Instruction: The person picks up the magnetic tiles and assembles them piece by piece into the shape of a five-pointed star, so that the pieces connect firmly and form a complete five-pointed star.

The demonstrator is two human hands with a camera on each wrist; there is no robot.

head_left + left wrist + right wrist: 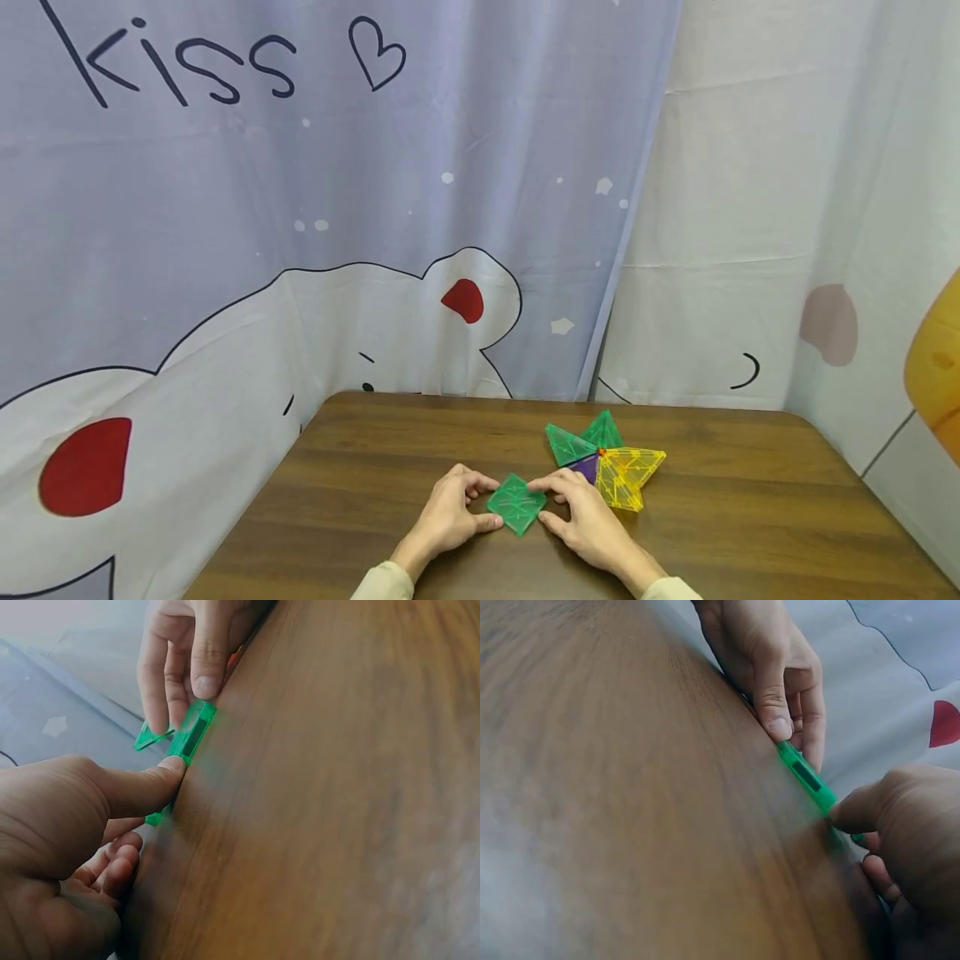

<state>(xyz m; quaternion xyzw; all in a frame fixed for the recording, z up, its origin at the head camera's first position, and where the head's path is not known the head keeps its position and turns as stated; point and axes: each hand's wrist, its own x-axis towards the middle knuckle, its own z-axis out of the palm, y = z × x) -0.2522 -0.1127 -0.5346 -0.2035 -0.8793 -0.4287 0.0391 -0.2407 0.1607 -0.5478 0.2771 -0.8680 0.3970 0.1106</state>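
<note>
A translucent green, diamond-shaped magnetic tile piece lies flat on the wooden table between both hands. On its left side, my left hand pinches it, index finger on the upper edge and thumb on the lower one. My right hand grips the right side in the same way. In the left wrist view the green tile appears edge-on, with a dark magnet strip inside. The right wrist view also gives the tile from its edge, low against the table, a thumb at either end.
Behind the right hand sits a star-like group of tiles: green triangles, a purple tile partly hidden by that hand, and yellow triangles. The brown table ends at a printed curtain at the back.
</note>
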